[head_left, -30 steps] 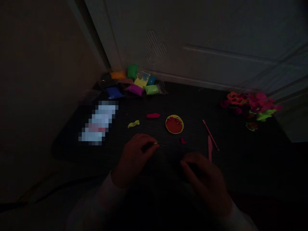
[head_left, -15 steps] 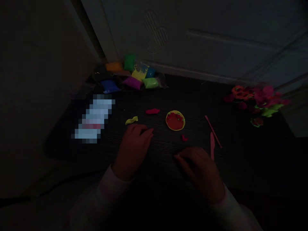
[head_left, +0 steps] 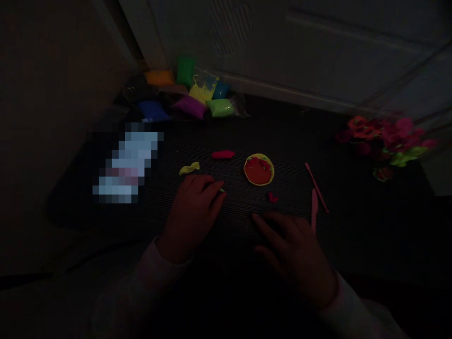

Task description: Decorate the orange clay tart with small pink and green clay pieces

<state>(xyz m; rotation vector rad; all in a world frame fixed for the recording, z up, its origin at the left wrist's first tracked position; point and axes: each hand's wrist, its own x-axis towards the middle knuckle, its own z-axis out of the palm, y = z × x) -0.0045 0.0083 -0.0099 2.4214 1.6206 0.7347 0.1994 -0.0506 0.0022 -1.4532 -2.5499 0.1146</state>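
My left hand [head_left: 192, 214] is closed in a pinch, with a small pale-green bit of clay [head_left: 221, 190] showing at its fingertips. Just beyond it lies a yellow strip of clay [head_left: 189, 168], with a red roll of clay [head_left: 223, 154] to the right. My right hand [head_left: 293, 252] rests low over the table, fingers apart and holding nothing visible. In front of it sits a small curved red clay piece [head_left: 271, 197]. Farther back is a round clay disc [head_left: 259, 172], red-orange with a yellow rim and small red and green bits along its upper edge.
A pink modelling knife [head_left: 314, 209] and a thin pink stick tool [head_left: 317, 187] lie right of my right hand. Bagged coloured clay [head_left: 190, 107] is piled at the back left. A blurred-out bright rectangle [head_left: 129, 162] lies left; colourful clay flowers [head_left: 391, 139] stand right.
My right hand has opened from a pinch, its fingers now spread. The pale-green bit now shows at my left fingertips. The view has shifted slightly.
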